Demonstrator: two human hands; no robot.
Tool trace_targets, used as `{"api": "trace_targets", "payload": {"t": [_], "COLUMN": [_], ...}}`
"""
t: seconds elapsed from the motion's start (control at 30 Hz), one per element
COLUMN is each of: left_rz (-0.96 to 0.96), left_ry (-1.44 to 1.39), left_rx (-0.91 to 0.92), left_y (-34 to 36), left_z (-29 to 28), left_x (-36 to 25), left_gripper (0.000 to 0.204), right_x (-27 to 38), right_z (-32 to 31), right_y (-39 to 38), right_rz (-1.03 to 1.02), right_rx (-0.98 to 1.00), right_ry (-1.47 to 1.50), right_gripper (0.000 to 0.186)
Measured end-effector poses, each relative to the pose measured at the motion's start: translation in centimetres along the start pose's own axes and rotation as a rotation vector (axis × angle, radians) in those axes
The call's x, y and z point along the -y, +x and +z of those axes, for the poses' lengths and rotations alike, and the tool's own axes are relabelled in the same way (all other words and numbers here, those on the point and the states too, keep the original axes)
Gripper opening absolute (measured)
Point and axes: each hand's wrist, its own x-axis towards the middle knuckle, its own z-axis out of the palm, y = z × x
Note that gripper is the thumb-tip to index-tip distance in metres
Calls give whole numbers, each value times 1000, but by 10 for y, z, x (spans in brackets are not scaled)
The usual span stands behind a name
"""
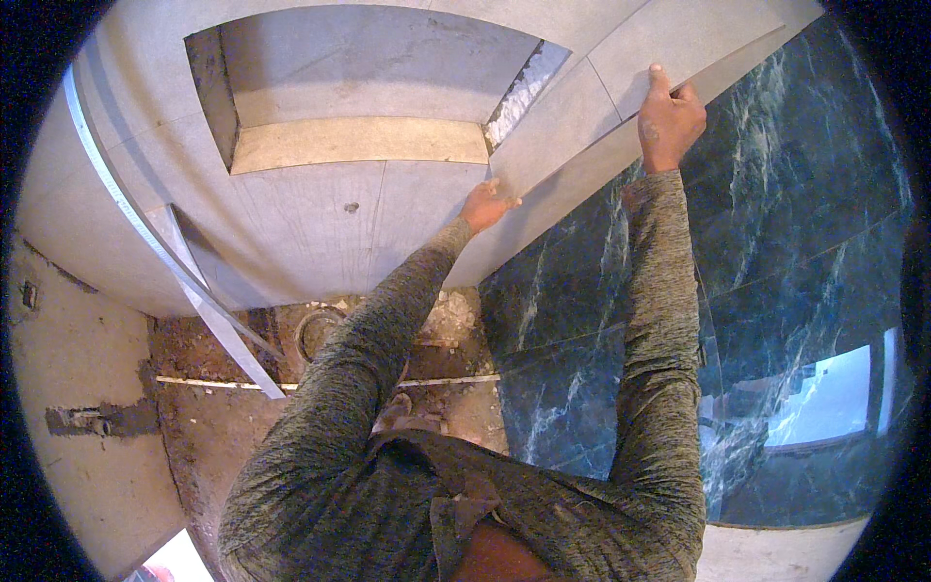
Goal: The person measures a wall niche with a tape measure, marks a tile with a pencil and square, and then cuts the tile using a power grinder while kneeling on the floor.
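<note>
A pale grey-beige wall tile point(558, 131) lies along the wall beside the recessed niche point(359, 145), its lower right edge standing a little off the surface behind. A thin joint line crosses the pale face between my hands. My left hand point(490, 206) closes on the tile's lower corner, just below the niche's right corner. Farther up the same edge, my right hand point(671, 118) grips with the thumb on the face and the other fingers curled behind, partly hidden.
Dark blue-green marbled tiles point(776, 194) cover the right wall, reflecting a bright window. At left, a long metal straightedge point(126, 209) leans on the wall by a pale strip point(228, 335). The rough dirty floor point(218, 427) holds a round bucket-like shape point(318, 330).
</note>
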Motion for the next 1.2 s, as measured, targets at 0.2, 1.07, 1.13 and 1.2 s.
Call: {"api": "trace_targets", "payload": {"t": [0.2,1.07,1.13,1.2], "left_rz": [133,449,435,428], "left_ry": [-33,300,269,227], "left_rx": [-188,-91,-79,-87], "left_y": [-21,-252,-274,-298], "left_z": [14,-65,-84,-107], "left_x": [-6,-43,-47,-56], "left_gripper": [81,149,150,150], "right_x": [9,79,96,119], "right_z": [-22,-127,-133,-138], "right_y": [-8,-207,-220,-235], "right_rz": [25,452,497,519], "right_rx": [3,191,209,201], "right_ry": [72,369,392,463], "right_gripper": [45,21,22,21]}}
